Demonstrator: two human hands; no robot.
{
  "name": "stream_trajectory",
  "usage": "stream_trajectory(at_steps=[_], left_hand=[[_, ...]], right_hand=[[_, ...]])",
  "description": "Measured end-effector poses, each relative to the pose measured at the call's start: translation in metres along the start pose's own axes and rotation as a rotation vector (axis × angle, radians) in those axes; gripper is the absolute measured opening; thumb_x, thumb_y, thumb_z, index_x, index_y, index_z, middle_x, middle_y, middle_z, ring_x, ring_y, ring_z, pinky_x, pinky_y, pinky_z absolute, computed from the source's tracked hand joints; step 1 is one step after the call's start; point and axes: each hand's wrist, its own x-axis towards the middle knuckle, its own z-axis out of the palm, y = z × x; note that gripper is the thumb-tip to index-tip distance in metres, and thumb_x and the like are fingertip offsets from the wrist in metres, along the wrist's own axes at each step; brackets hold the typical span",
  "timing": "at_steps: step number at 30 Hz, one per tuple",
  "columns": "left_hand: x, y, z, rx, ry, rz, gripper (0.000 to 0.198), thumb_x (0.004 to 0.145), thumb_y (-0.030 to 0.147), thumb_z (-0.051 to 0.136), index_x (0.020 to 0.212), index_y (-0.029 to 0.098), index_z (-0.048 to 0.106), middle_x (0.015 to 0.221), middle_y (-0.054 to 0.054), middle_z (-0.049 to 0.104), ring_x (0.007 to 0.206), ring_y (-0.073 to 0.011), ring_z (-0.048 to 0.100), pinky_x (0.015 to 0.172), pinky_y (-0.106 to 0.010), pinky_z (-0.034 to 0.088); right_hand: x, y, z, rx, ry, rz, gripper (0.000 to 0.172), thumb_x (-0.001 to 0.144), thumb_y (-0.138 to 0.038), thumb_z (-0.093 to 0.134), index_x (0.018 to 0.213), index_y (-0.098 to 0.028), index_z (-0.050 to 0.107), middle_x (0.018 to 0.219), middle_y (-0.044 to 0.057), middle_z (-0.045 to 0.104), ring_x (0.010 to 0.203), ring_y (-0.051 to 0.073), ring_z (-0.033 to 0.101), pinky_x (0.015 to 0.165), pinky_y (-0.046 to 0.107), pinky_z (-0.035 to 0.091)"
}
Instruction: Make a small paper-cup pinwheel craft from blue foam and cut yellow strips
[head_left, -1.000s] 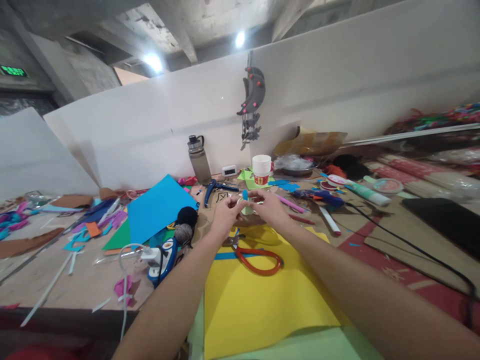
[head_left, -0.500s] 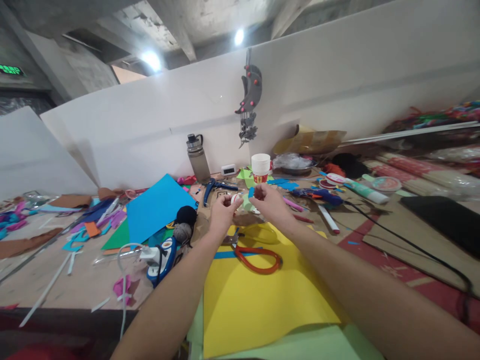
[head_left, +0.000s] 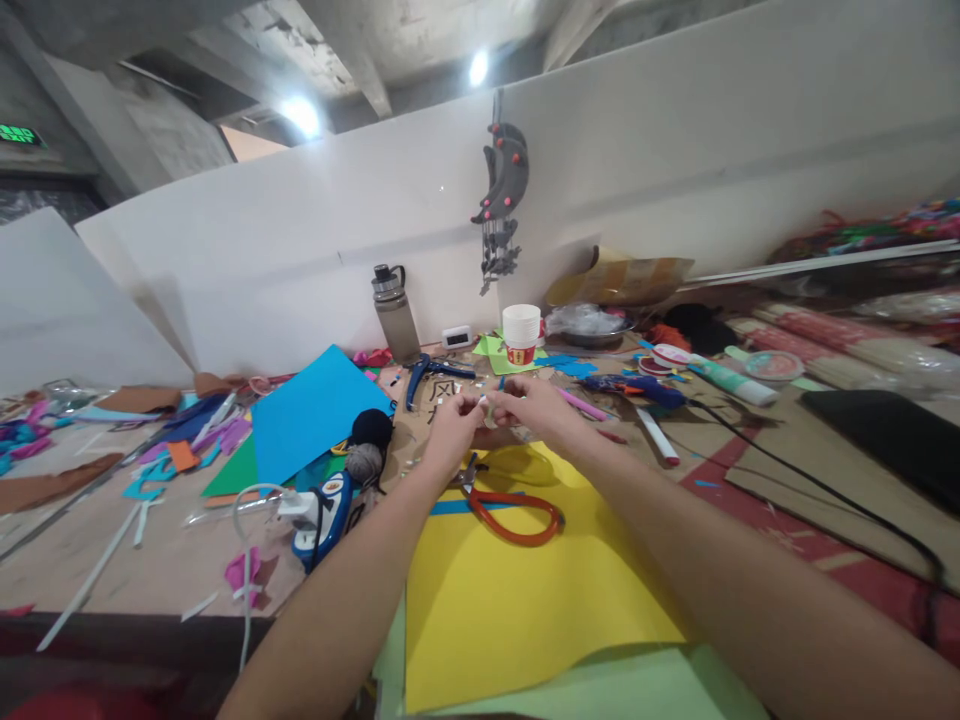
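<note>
My left hand [head_left: 452, 432] is closed, its fingertips pinching a small white piece [head_left: 482, 402], mostly covered by fingers. Right beside it, my right hand [head_left: 534, 408] is closed too, its fingertips meeting the left ones. A small blue piece [head_left: 502, 383] peeks out above the right fingers. Below both hands lie scissors with red-orange handles [head_left: 517, 540] on a sheet of yellow felt-like material [head_left: 525, 610]. A stack of white paper cups [head_left: 521, 328] stands behind the hands.
Left lie a blue sheet [head_left: 307, 410], a power strip [head_left: 330, 520] and dark yarn balls. A bottle [head_left: 396, 315] and blue pliers-like tool [head_left: 427, 370] stand and lie behind. At right are a glue gun [head_left: 637, 390] with trailing cord, a white marker [head_left: 658, 437] and a black flat object [head_left: 892, 440].
My hands have come together: the right hand moved left and slightly down, and its fingertips now meet the left hand's at the small white piece, which showed a red stripe earlier.
</note>
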Motion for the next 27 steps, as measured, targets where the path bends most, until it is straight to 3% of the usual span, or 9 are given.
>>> stream_trajectory(at_steps=[5, 11, 20, 27], left_hand=[[0.003, -0.003, 0.000, -0.059, -0.057, -0.043, 0.029, 0.067, 0.040, 0.071, 0.076, 0.015, 0.060, 0.069, -0.001, 0.062, 0.061, -0.0123, 0.059, 0.058, -0.027, 0.053], [0.004, -0.004, 0.001, -0.128, -0.054, -0.106, 0.031, 0.064, 0.038, 0.073, 0.078, 0.015, 0.058, 0.070, -0.002, 0.063, 0.061, -0.0144, 0.061, 0.056, -0.028, 0.052], [0.006, -0.008, -0.003, -0.179, -0.070, -0.098, 0.036, 0.064, 0.044, 0.073, 0.079, 0.015, 0.057, 0.071, -0.002, 0.064, 0.063, -0.0145, 0.061, 0.057, -0.029, 0.053], [0.005, -0.007, -0.003, -0.126, -0.102, -0.021, 0.038, 0.067, 0.048, 0.070, 0.080, 0.015, 0.058, 0.073, -0.002, 0.064, 0.067, -0.0137, 0.061, 0.060, -0.028, 0.052]], right_hand=[[0.001, -0.001, -0.007, -0.042, -0.023, -0.062, 0.004, 0.067, -0.020, 0.058, 0.064, -0.017, 0.059, 0.057, -0.002, 0.059, 0.055, 0.011, 0.051, 0.053, 0.023, 0.040], [0.006, -0.001, -0.015, -0.161, 0.057, -0.135, 0.011, 0.068, -0.017, 0.052, 0.058, -0.019, 0.050, 0.057, -0.004, 0.051, 0.057, 0.011, 0.045, 0.052, 0.022, 0.034], [0.003, -0.004, -0.023, -0.316, -0.047, -0.204, 0.015, 0.072, -0.018, 0.053, 0.058, -0.019, 0.047, 0.054, -0.005, 0.049, 0.054, 0.011, 0.041, 0.053, 0.023, 0.028], [0.001, -0.003, -0.022, -0.399, -0.002, -0.201, 0.007, 0.070, -0.015, 0.058, 0.070, -0.019, 0.053, 0.061, -0.004, 0.052, 0.058, 0.012, 0.043, 0.055, 0.024, 0.029]])
